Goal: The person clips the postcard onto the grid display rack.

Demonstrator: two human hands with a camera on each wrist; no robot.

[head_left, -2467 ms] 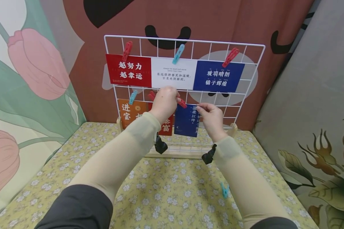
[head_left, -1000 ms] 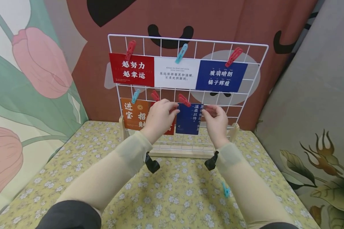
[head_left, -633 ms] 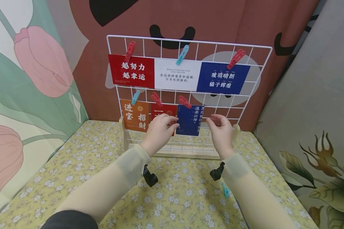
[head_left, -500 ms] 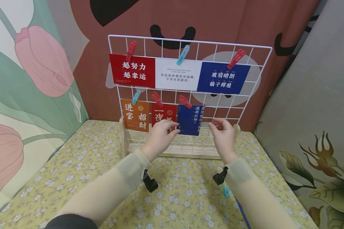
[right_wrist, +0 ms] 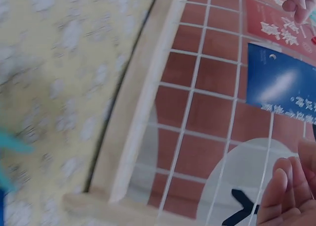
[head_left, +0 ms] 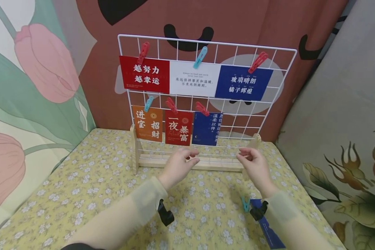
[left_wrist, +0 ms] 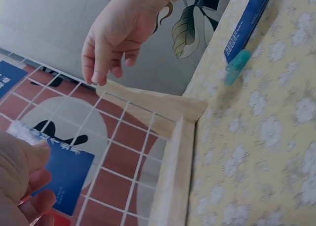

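In the head view my left hand [head_left: 179, 165] hovers below the lower row of cards, thumb and fingers apart, holding nothing. My right hand [head_left: 255, 168] is near the rack's lower right end, its fingers loosely bent round nothing. A dark blue card [head_left: 205, 132] hangs upright on the white wire grid rack [head_left: 237, 121], pinned by a red clothespin [head_left: 202, 108]. Left of it hang a red card [head_left: 178, 129] under a red clothespin [head_left: 171, 105] and an orange card [head_left: 147, 125] under a teal clothespin [head_left: 148, 103].
The upper row holds red [head_left: 145, 74], white [head_left: 194, 79] and blue [head_left: 243, 83] cards, each clipped. On the flowered tablecloth [head_left: 203, 208] lie a teal clothespin [head_left: 245, 204] and a blue card [head_left: 272, 234], partly hidden by the right wrist's black camera [head_left: 258, 210]. Wooden feet [head_left: 135, 149] support the rack.
Earlier, my left hand was at the red clothespin and my right pinched the lower blue card's edge. Both let go and came down towards me; the card stays hanging. The loose blue card is now uncovered.
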